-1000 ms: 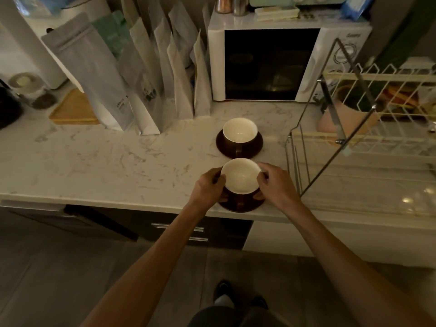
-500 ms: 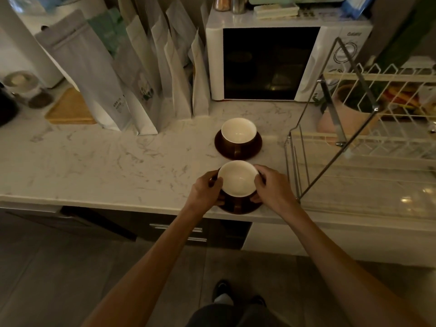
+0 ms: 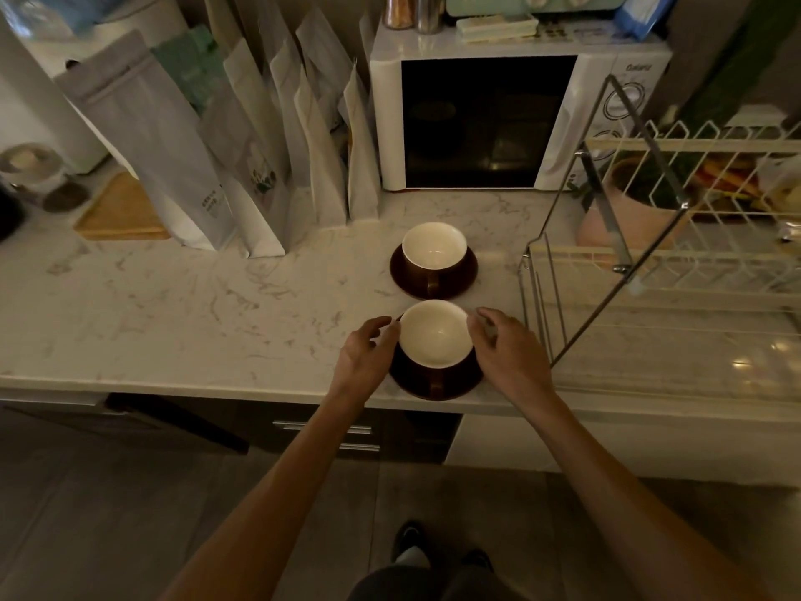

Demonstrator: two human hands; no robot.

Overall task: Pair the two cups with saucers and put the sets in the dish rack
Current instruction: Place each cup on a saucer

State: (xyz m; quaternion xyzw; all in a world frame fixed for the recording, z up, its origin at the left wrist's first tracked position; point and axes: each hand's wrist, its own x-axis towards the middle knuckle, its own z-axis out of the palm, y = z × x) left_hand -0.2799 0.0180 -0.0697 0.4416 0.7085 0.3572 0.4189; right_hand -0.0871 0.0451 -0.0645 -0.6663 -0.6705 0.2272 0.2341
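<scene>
At lower centre of the frame, the near cup (image 3: 435,332), brown outside and white inside, sits upright on the near saucer (image 3: 437,386), a dark brown disc lying close to the front edge of the marble surface (image 3: 195,314). The cup's handle points toward the bottom of the frame.

The left hand (image 3: 366,355) is at the cup's left side with its fingers loosely curled and parted; the fingertips are at the rim, and whether they touch it cannot be told. The right hand (image 3: 507,353) mirrors it on the cup's right side, thumb and fingers bent and spread slightly, just beside the rim. Neither grip is visibly pressed around the cup or the saucer; both look loose.

Just above this set, at the centre of the frame, the far cup (image 3: 434,246) stands upright on the far saucer (image 3: 433,279), also with its handle toward the bottom of the frame. The 2 sets are close together but apart.

The dish rack (image 3: 650,271), a wire frame, fills the right side of the frame, near both sets. A white microwave (image 3: 490,119) stands at upper centre, and a row of paper bags (image 3: 242,167) leans at upper left.
</scene>
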